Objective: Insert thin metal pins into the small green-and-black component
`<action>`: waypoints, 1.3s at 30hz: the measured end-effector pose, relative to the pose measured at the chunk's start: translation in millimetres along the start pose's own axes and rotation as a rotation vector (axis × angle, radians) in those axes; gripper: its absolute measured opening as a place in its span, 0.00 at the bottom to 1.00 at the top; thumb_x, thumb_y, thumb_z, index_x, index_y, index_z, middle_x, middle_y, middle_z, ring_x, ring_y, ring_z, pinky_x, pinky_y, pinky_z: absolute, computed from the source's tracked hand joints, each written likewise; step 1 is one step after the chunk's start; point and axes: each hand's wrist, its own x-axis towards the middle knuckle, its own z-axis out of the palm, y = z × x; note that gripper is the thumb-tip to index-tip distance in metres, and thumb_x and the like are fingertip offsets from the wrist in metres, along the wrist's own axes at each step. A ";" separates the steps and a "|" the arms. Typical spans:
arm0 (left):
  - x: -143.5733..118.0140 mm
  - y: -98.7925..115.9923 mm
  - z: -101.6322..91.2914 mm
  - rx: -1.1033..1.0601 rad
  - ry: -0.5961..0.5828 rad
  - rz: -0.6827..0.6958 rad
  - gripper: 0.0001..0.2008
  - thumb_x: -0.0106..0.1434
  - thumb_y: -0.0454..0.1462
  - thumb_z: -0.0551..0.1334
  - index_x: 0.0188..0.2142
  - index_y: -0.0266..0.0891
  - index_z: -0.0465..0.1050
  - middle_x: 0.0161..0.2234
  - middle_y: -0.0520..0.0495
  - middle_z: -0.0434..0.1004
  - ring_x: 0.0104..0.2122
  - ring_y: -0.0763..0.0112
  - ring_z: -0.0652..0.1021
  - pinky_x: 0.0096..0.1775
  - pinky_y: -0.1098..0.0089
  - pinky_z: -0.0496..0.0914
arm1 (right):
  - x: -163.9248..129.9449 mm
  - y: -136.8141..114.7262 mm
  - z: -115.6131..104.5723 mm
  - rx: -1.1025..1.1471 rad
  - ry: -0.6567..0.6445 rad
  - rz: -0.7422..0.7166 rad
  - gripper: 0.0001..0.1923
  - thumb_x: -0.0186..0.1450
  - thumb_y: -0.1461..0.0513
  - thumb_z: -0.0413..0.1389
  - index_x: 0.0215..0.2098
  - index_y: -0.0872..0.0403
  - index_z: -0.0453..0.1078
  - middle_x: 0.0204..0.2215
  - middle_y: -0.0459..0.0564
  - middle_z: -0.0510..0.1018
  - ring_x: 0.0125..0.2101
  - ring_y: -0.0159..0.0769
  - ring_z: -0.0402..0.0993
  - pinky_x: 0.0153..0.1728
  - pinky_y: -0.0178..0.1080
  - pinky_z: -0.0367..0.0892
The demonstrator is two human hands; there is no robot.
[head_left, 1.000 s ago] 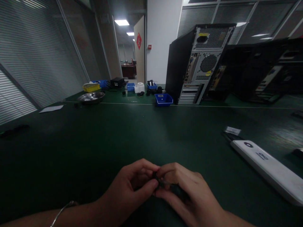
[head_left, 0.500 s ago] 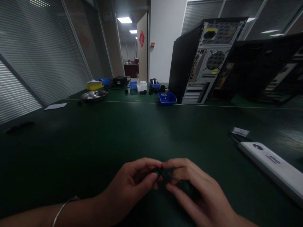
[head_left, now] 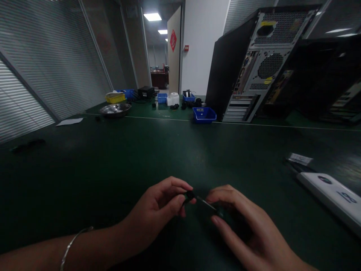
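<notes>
Between the thumb and fingers of my left hand [head_left: 162,212] is a small dark part [head_left: 188,196] with a bit of green on it; its exact kind is too dim to make out. My right hand [head_left: 249,226] is closed around the dark handle of a screwdriver [head_left: 207,204]. Its thin metal shaft points left, with the tip at or very near the small part. Whether the tip touches the part, I cannot tell. Both hands are just above the dark green table [head_left: 158,150], close to its near side.
On the right lies a white device marked 18 [head_left: 338,192], with a cable and tag. A computer tower [head_left: 254,67] stands behind a blue tray [head_left: 204,116]. Farther left are a metal bowl [head_left: 115,110], a yellow basket [head_left: 115,98] and a sheet of paper [head_left: 70,121].
My right hand has drawn a little apart from my left, so more of the screwdriver shaft shows. Its tip is now at the dark part. The whole view has shifted slightly.
</notes>
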 end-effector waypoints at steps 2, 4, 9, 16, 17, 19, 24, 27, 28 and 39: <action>1.5 0.6 -2.3 0.047 0.021 -0.019 0.10 0.64 0.39 0.56 0.42 0.38 0.72 0.30 0.51 0.71 0.31 0.74 0.70 0.36 0.72 0.65 | -0.5 2.0 0.1 -0.006 -0.014 0.023 0.15 0.64 0.67 0.52 0.48 0.47 0.61 0.38 0.46 0.73 0.40 0.33 0.74 0.38 0.31 0.71; 3.3 0.9 -3.7 0.062 0.024 -0.063 0.11 0.64 0.39 0.57 0.42 0.39 0.73 0.29 0.51 0.71 0.32 0.73 0.70 0.37 0.72 0.64 | -0.8 4.1 0.6 -0.007 -0.032 0.038 0.16 0.64 0.67 0.52 0.48 0.46 0.60 0.39 0.45 0.74 0.40 0.33 0.74 0.37 0.30 0.72; 4.3 -0.5 -4.6 0.125 0.016 -0.010 0.10 0.59 0.37 0.63 0.42 0.42 0.73 0.38 0.51 0.72 0.39 0.70 0.72 0.41 0.71 0.65 | 0.4 5.5 2.2 0.014 -0.040 -0.020 0.21 0.62 0.69 0.54 0.50 0.45 0.61 0.42 0.44 0.76 0.42 0.33 0.75 0.36 0.27 0.72; 0.0 -2.2 -5.7 0.304 0.023 0.100 0.09 0.61 0.37 0.62 0.42 0.43 0.73 0.39 0.50 0.73 0.40 0.68 0.74 0.42 0.69 0.66 | 5.9 2.1 2.5 0.066 -0.054 -0.045 0.21 0.61 0.71 0.55 0.49 0.45 0.64 0.40 0.43 0.78 0.39 0.31 0.76 0.38 0.27 0.71; -0.2 -2.3 -5.7 0.320 0.026 0.112 0.09 0.61 0.37 0.62 0.42 0.43 0.73 0.39 0.49 0.73 0.40 0.67 0.74 0.43 0.68 0.66 | 6.4 1.7 2.4 0.074 -0.051 -0.045 0.21 0.61 0.71 0.55 0.48 0.45 0.65 0.39 0.44 0.78 0.39 0.32 0.76 0.38 0.28 0.72; -0.4 -2.4 -5.4 0.351 0.031 0.139 0.09 0.60 0.37 0.62 0.41 0.42 0.73 0.38 0.48 0.73 0.40 0.66 0.74 0.43 0.67 0.67 | 6.7 1.2 2.2 0.083 -0.041 -0.045 0.20 0.60 0.71 0.55 0.48 0.46 0.67 0.39 0.45 0.78 0.38 0.33 0.76 0.37 0.28 0.72; -1.7 -1.5 -4.1 0.401 0.024 0.178 0.08 0.60 0.37 0.62 0.41 0.41 0.73 0.38 0.47 0.74 0.40 0.66 0.74 0.43 0.67 0.67 | 5.5 0.9 2.1 0.084 -0.031 -0.049 0.19 0.60 0.71 0.56 0.47 0.47 0.69 0.37 0.47 0.78 0.37 0.34 0.77 0.36 0.29 0.73; -2.7 -0.9 -3.9 0.427 0.019 0.207 0.09 0.61 0.36 0.62 0.41 0.41 0.73 0.38 0.47 0.74 0.39 0.67 0.74 0.43 0.68 0.68 | 5.4 0.7 2.5 0.064 -0.039 -0.042 0.17 0.60 0.70 0.55 0.46 0.48 0.70 0.36 0.48 0.78 0.36 0.34 0.77 0.37 0.30 0.73; -2.9 -0.8 -4.0 0.433 0.017 0.217 0.09 0.61 0.36 0.62 0.41 0.41 0.73 0.38 0.47 0.75 0.39 0.67 0.74 0.43 0.68 0.68 | 5.6 0.5 2.7 0.057 -0.044 -0.039 0.17 0.61 0.70 0.55 0.46 0.49 0.70 0.36 0.48 0.78 0.36 0.34 0.77 0.37 0.30 0.73; -3.8 0.7 -3.2 0.450 0.017 0.235 0.09 0.59 0.34 0.63 0.40 0.40 0.75 0.37 0.47 0.76 0.39 0.67 0.75 0.42 0.69 0.69 | 3.6 2.2 3.6 0.081 -0.061 -0.022 0.19 0.61 0.71 0.54 0.48 0.48 0.68 0.37 0.47 0.76 0.37 0.32 0.76 0.39 0.29 0.72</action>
